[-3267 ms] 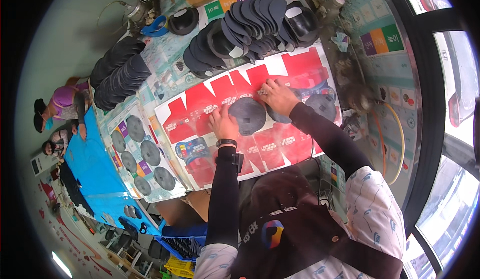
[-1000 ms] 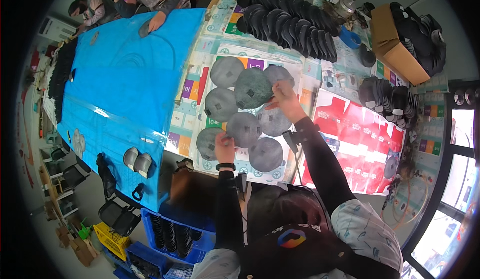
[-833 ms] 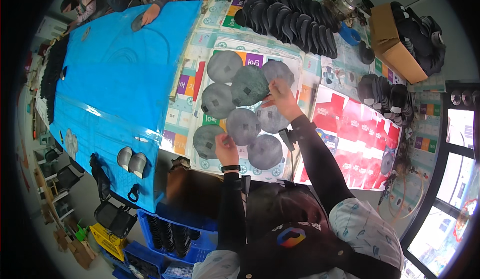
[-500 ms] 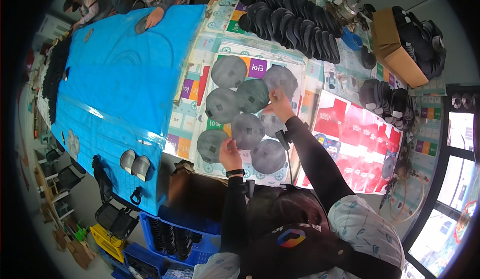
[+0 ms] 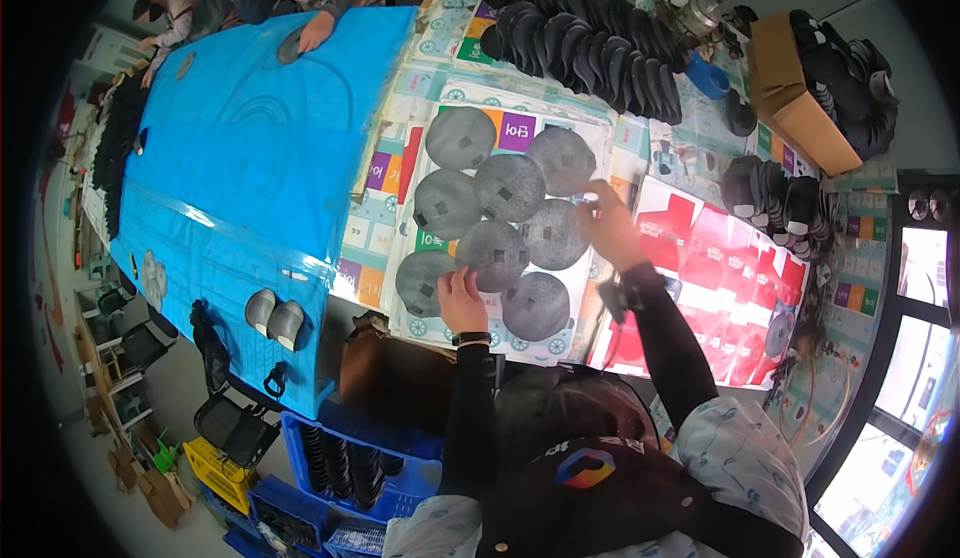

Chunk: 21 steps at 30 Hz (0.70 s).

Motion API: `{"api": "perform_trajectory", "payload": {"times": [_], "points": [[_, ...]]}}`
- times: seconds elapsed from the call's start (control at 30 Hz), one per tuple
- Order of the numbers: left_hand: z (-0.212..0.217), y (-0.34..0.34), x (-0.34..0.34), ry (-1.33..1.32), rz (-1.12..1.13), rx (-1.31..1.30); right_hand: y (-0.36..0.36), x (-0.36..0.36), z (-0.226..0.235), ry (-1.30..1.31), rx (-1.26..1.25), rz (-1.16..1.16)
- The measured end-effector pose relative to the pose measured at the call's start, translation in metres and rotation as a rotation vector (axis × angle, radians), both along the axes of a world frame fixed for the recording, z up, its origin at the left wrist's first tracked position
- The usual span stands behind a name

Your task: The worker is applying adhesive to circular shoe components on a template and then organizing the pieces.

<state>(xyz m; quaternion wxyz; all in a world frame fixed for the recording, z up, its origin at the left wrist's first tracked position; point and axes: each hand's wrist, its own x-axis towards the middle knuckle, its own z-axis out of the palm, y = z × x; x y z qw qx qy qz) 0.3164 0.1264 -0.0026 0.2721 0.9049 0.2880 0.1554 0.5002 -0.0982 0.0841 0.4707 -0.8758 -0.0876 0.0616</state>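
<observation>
Several flat grey discs with small dark square patches lie in a loose cluster on a printed white sheet. My left hand rests at the near side of the cluster, fingers apart. Its fingertips are at the lower edge of one grey disc, beside the lower-left disc. To the right, my right hand, slightly blurred, is just off the edge of another disc. Its thumb and finger look apart, and I see nothing between them.
A blue-covered table stretches left, with two cap-like pieces on it. Another person's hand touches a grey disc there. Rows of black curved pieces stand behind, a filled cardboard box far right, red-printed sheets nearer.
My right hand has moved right and toward me, off the discs, uncovering the right-hand disc. My left hand stays near the lower discs, its fingers now more spread.
</observation>
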Motion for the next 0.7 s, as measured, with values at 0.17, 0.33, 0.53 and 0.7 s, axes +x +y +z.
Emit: {"api": "perform_trajectory", "payload": {"times": [0.17, 0.33, 0.53, 0.7], "points": [[-0.002, -0.012, -0.016, -0.076, 0.074, -0.107, -0.125, -0.042, 0.089, 0.064, -0.188, -0.11], [-0.06, 0.023, -0.12, 0.132, 0.395, -0.458, -0.247, -0.093, 0.188, 0.001, -0.157, -0.303], [-0.078, 0.029, -0.148, -0.073, 0.361, -0.945, -0.319, -0.145, 0.213, -0.103, -0.266, -0.332], [-0.082, 0.044, -0.16, 0.631, -0.149, 0.03, -0.322, -0.173, 0.227, -0.104, -0.281, -0.331]]}}
